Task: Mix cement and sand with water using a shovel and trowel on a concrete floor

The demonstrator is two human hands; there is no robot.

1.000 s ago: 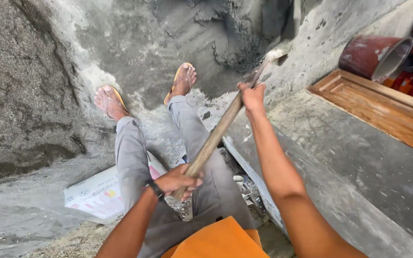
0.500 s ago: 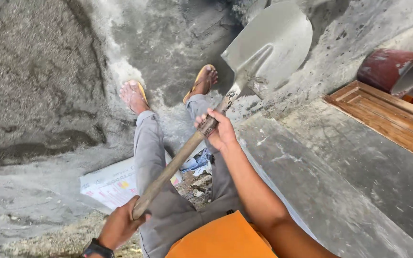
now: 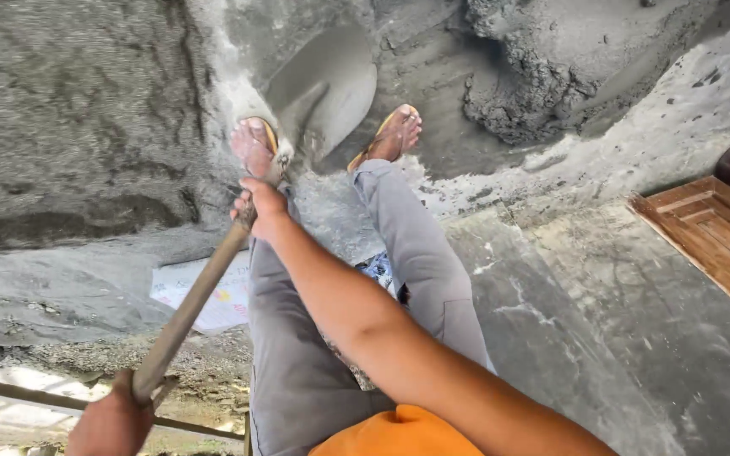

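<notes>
Head view: white printed sack (image 3: 213,291) underfoot

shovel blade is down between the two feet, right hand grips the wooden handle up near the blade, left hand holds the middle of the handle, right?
Not quite. The head view shows the left hand at the handle's far end, not its middle. The rest holds: the shovel blade sits between the feet, and the right hand grips the wooden handle near the blade.

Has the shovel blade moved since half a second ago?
Yes. The shovel blade has swung left, from right of the sandalled right foot to between both feet, nearer the left foot.
</notes>
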